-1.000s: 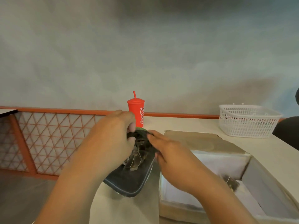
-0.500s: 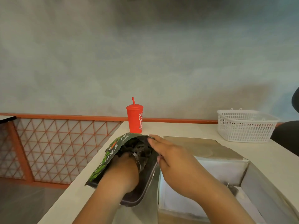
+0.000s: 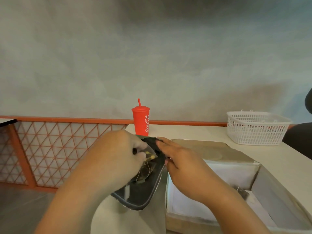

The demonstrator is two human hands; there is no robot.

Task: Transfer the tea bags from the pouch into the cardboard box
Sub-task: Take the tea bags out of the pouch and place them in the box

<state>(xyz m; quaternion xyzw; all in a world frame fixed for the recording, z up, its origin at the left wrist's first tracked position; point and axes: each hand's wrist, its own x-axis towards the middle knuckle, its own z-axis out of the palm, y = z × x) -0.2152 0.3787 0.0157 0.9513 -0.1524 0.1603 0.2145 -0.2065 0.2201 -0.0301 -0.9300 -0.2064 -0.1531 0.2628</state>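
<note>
**Desk:** How far along is the job?

**Photographer:** Midway, by my reading. The left hand (image 3: 118, 154) is at the mouth of the dark pouch (image 3: 143, 195), its grip curled tight on tea bags (image 3: 149, 156), with strings and a yellowish tag showing at the fingertips. The right hand (image 3: 182, 164) has the pouch by its upper edge, the grip pinching it between flat fingers and thumb to hold the mouth wide.

**Desk:** And the box?

**Photographer:** The cardboard box (image 3: 228, 173) stands just right of the pouch, flaps open, with a pale lining inside. A lone tea bag (image 3: 243, 193) with its string lies on the box floor near the far corner. The right forearm hides part of that floor, so I cannot count more. More bags show inside the pouch, so the carry across is left to do, probably several times.

**Desk:** The setting?

**Photographer:** A pale worktop (image 3: 194, 132), with the pouch resting tilted on its near left corner. A red lidded cup (image 3: 141, 121) with a straw stands at the back edge, and a white plastic basket (image 3: 256, 114) sits at the far right. An orange lattice railing (image 3: 59, 146) runs to the left, under a mottled grey wall (image 3: 152, 56). There is a dark shape at the right border that I cannot identify.
</note>
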